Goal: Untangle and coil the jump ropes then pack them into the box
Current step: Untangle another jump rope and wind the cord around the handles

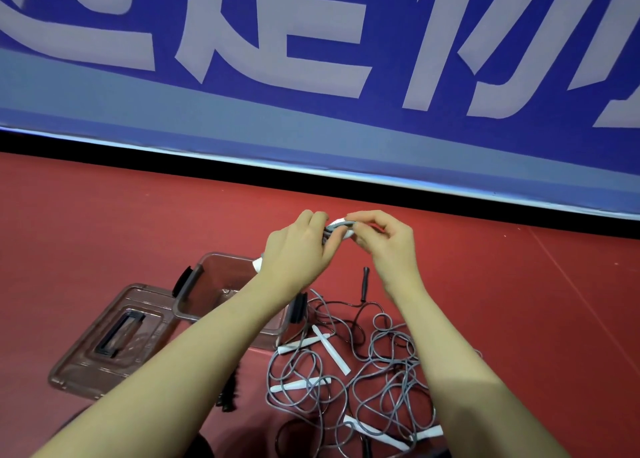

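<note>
left hand (300, 249) grips a gathered grey rope bundle (338, 230), right hand (382, 239) pinches its end | box (207, 284) open below left, contents unclear, lid (110, 336) beside | near-right tangle (363, 371) untouched | progress: early, most ropes left
</note>
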Action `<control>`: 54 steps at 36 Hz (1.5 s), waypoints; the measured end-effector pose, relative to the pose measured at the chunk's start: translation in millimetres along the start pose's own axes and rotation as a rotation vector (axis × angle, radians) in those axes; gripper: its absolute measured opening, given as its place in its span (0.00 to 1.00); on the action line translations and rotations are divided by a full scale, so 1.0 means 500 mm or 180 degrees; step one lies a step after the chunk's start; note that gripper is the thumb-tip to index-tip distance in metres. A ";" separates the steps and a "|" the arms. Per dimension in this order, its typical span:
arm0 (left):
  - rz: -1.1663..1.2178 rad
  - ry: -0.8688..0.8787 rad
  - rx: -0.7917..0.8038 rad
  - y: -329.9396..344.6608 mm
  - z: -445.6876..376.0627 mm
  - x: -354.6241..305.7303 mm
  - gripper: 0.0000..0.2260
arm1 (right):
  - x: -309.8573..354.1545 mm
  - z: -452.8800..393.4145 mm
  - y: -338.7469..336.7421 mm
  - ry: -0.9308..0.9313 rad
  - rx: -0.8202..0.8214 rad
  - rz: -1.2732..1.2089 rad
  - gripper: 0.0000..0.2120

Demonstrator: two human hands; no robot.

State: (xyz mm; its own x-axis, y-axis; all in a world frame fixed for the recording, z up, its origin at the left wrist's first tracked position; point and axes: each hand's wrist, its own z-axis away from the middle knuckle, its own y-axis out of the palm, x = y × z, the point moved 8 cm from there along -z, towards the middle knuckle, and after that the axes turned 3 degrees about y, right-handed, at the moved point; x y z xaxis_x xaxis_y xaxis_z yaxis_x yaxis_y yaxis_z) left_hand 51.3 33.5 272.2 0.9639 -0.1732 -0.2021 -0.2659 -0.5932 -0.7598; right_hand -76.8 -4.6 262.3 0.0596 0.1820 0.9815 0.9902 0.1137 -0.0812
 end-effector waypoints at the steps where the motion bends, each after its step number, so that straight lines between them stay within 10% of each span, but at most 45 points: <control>1: -0.0105 0.0074 -0.0071 -0.004 -0.001 -0.003 0.22 | -0.005 -0.001 -0.002 0.0120 -0.0020 -0.0112 0.09; 41: 0.0373 0.0137 -0.0179 -0.006 0.003 -0.004 0.16 | -0.048 -0.013 0.018 0.0921 0.0165 -0.1413 0.13; 54: 0.0557 -0.0150 -0.0024 -0.001 0.001 0.010 0.20 | -0.046 -0.013 0.016 0.0560 0.0200 -0.0416 0.13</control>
State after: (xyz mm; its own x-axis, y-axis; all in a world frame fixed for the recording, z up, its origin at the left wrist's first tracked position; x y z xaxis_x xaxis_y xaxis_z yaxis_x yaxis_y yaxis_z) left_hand 56.2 33.1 271.3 0.9023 -0.2374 -0.3598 -0.4296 -0.5633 -0.7058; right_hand -69.5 -14.5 240.0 -0.0421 -0.0107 0.9991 0.9815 0.1867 0.0433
